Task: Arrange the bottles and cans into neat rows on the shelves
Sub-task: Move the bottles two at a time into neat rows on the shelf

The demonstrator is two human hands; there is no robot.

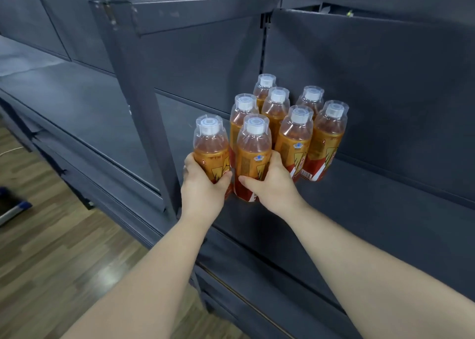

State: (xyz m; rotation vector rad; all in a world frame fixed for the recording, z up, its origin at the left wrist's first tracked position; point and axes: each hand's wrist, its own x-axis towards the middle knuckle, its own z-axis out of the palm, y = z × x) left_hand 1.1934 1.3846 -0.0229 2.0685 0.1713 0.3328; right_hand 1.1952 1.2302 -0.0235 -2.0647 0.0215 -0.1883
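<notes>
Several orange tea bottles with white caps and clear cap wraps stand grouped on a dark grey shelf [359, 210]. My left hand [203, 187] grips the leftmost bottle [212, 148] around its lower body, at the shelf's left end by the upright post. My right hand [272, 184] grips the front bottle [253, 156] beside it, fingers curled round the label. Behind them stand further bottles in rows, among them one at the right [327, 143] and one at the back [264, 86]. The two held bottles almost touch each other.
A dark metal upright post [144, 112] stands just left of the bottles. Another grey shelf [64, 86] extends to the left, with a shelf above [192, 12] and one below [257, 287]. Wooden floor [51, 248] lies at lower left, with a blue and grey object [12, 210] on it.
</notes>
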